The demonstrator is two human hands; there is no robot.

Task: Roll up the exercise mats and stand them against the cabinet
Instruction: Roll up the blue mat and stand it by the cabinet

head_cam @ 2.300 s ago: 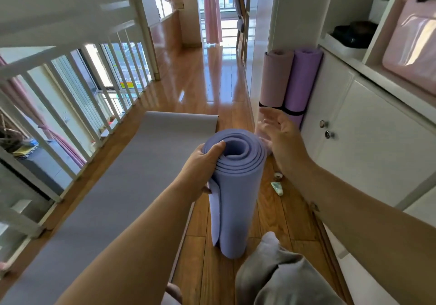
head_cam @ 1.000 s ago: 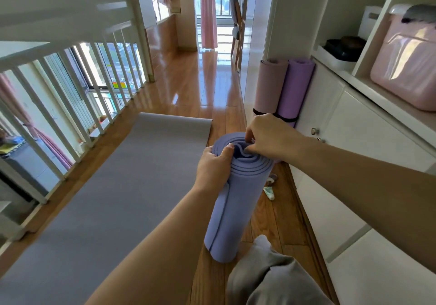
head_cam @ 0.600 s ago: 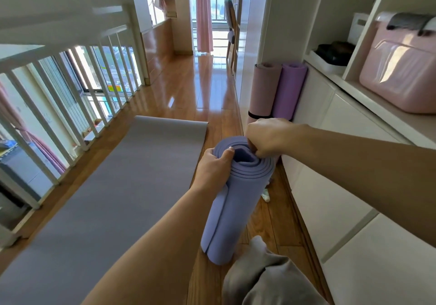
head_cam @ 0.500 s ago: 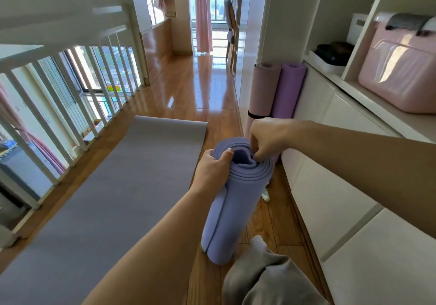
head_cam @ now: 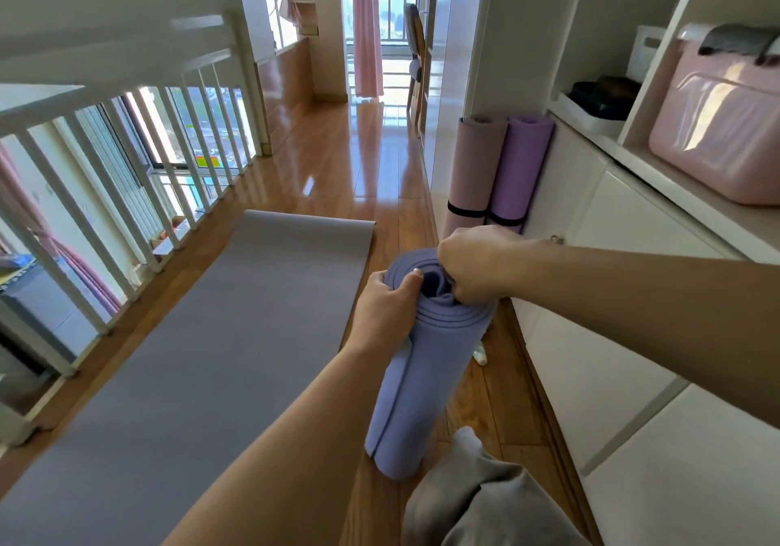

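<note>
Item: blue mat (head_cam: 422, 376), rolled, upright just beside cabinet (head_cam: 612, 334). Left hand (head_cam: 388, 305) curls round its top; right hand (head_cam: 472, 267) pinches the inner coil. Twist the coil tighter while you clamp the outer wrap.

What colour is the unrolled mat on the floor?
The unrolled mat is grey, slightly purplish; head view shows it.

Left: railing (head_cam: 126, 174) closes that side; flat grey mat (head_cam: 211, 355) covers the floor alongside.
Right: cabinet (head_cam: 612, 334) stands close to the upright blue roll (head_cam: 422, 385).
Ahead: pink roll (head_cam: 475, 165) and purple roll (head_cam: 521, 165) lean on the cabinet; bare floor (head_cam: 337, 157) is open beyond.
Gap: a small tube (head_cam: 480, 355) lies between the blue roll and the cabinet.
</note>
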